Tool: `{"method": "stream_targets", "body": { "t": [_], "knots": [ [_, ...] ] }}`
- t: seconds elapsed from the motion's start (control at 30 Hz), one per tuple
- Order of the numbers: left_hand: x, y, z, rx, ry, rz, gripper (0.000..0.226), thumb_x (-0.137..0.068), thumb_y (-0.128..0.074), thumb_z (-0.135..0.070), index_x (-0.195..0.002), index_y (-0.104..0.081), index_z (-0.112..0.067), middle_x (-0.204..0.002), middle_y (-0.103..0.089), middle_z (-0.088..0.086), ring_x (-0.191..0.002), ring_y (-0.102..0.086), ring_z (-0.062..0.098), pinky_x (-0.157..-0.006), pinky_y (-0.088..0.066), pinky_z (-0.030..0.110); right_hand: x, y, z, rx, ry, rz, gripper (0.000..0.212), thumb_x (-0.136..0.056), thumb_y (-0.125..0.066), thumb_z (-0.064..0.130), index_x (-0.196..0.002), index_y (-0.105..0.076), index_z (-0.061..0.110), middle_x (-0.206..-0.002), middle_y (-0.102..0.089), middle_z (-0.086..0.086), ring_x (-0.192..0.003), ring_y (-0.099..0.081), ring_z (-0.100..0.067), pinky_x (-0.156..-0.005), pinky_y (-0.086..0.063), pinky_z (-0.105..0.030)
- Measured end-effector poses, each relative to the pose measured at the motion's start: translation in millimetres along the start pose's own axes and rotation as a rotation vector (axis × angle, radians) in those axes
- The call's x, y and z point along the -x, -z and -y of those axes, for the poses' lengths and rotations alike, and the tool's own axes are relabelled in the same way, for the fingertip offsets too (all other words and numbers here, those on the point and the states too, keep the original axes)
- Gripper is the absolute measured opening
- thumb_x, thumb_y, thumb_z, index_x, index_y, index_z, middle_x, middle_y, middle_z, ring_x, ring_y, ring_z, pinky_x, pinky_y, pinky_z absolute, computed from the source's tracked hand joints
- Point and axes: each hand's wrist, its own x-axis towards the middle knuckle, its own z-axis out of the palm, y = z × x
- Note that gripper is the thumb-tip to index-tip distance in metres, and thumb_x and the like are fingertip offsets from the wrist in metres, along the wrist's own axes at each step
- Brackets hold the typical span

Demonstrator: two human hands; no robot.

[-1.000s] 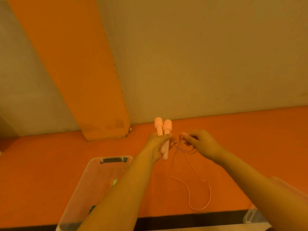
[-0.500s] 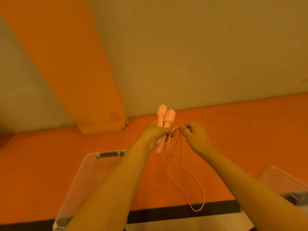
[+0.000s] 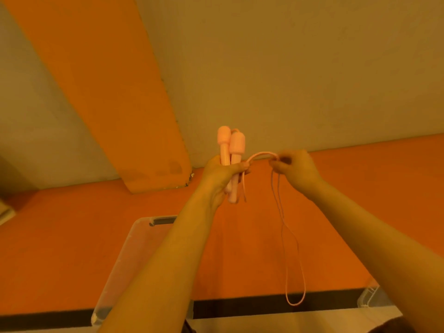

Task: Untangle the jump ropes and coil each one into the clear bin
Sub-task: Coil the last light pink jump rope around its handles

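Left hand (image 3: 223,175) grips both pink handles (image 3: 231,150) upright, fingers wrapped tight. Right hand (image 3: 294,168) pinches the thin cord (image 3: 292,258); a long loop dangles over the orange floor beside the clear bin (image 3: 134,248). Cord looks light, limp, snag-prone: gather it in short loops near the handles.

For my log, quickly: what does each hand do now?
Left hand: grips both pink handles.
Right hand: pinches the pink cord.

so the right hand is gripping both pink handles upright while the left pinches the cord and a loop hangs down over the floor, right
Not quite: the hands are swapped. In the head view the left hand grips both pink handles upright, and the right hand pinches the cord. The rest holds: a loop hangs down over the orange floor.
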Motion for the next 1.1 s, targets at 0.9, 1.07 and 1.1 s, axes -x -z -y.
{"method": "stream_targets", "body": {
  "t": [0.9,1.07,1.1],
  "knots": [
    [-1,24,37,-0.318,0.258,0.131,0.030,-0.089,-0.064,-0.008,-0.118,-0.054,-0.005,-0.088,-0.071,0.011,-0.077,-0.070,0.021,-0.071,-0.056,0.035,52,-35,-46,0.431,-0.311,0.378,0.048,-0.078,-0.077,0.019,-0.121,-0.061,0.009,-0.121,-0.062,-0.010,-0.111,-0.058,-0.023,-0.081,-0.044,-0.029],
    [9,16,30,-0.423,0.219,0.310,0.016,-0.092,-0.061,-0.007,-0.107,-0.056,-0.006,-0.085,-0.069,0.011,-0.065,-0.069,0.016,-0.052,-0.053,0.022,44,-31,-39,0.123,-0.190,0.076,0.102,-0.067,-0.084,0.015,-0.149,-0.023,0.015,-0.152,-0.028,-0.010,-0.140,-0.027,-0.027,-0.109,-0.029,-0.036],
    [12,15,30,-0.469,0.222,0.364,0.013,-0.093,-0.059,-0.006,-0.105,-0.056,-0.007,-0.085,-0.068,0.010,-0.063,-0.068,0.014,-0.052,-0.052,0.021,43,-26,-38,0.190,-0.071,0.051,0.107,-0.065,-0.085,0.018,-0.150,-0.020,0.015,-0.154,-0.024,-0.009,-0.142,-0.021,-0.025,-0.111,-0.023,-0.035]
  ]
}}
